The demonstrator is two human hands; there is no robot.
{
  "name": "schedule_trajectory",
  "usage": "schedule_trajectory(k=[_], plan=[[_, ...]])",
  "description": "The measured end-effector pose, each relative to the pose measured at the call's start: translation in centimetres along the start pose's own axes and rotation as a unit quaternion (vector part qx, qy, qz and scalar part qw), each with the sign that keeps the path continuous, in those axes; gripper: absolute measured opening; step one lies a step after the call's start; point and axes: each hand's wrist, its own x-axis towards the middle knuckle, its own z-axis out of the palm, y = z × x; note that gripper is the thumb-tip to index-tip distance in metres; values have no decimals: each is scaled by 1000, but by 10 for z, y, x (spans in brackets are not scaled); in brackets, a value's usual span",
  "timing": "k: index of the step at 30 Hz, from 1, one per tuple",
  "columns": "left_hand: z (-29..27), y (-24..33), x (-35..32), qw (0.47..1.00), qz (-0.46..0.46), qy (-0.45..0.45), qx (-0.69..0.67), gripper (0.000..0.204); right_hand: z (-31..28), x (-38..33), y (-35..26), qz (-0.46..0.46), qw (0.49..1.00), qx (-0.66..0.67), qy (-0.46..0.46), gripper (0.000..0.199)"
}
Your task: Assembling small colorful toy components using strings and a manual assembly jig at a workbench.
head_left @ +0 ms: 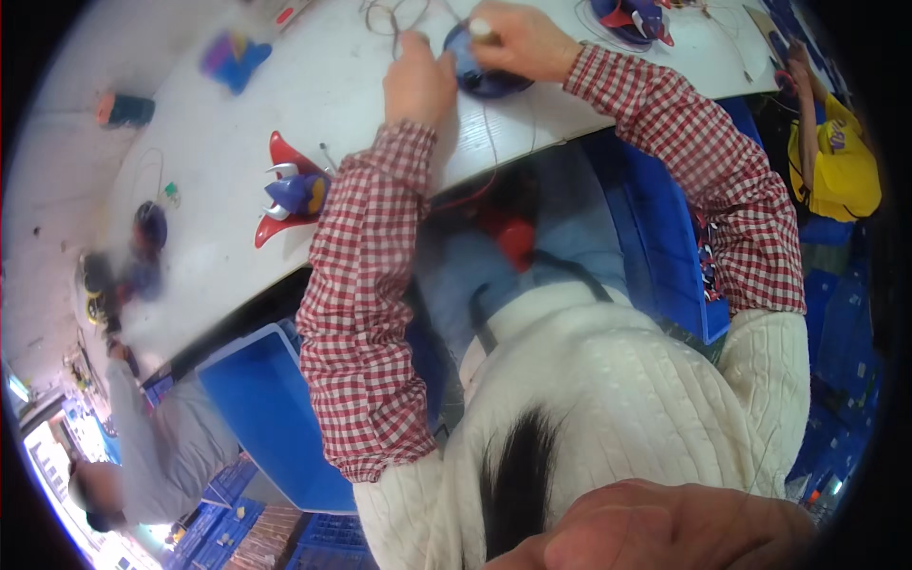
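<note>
At twelve o'clock, right hand [527, 43] clamps pale-ended tool [484, 30] at blue dish [464, 55]; left hand's [418, 84] hold unclear. I judge fitting underway, steadiness needed next.

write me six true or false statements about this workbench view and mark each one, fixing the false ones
1. A purple toy with red wing-like parts lies on the white table. True.
2. Both forearms are bare. False: red-and-white checked sleeves cover them.
3. The right hand grips a pale-ended object by a dark blue rounded piece. True.
4. The left hand rests in the lap. False: the left hand is up at the table, beside the dark blue rounded piece.
5. A co-worker in a yellow top is at the right side of the picture. True.
6. The open bin at the lower left is red. False: the bin is blue.
</note>
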Motion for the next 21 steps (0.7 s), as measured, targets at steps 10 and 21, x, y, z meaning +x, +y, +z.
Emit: schedule_trajectory(k=[10,21], plan=[[-145,-5,-193,953,-65,267,-130,11,-35,-75,-47,20,979,109,173,35],[-74,-88,-213,940,-215,156,-214,45,78,-62,-159,136,896,273,-324,52]])
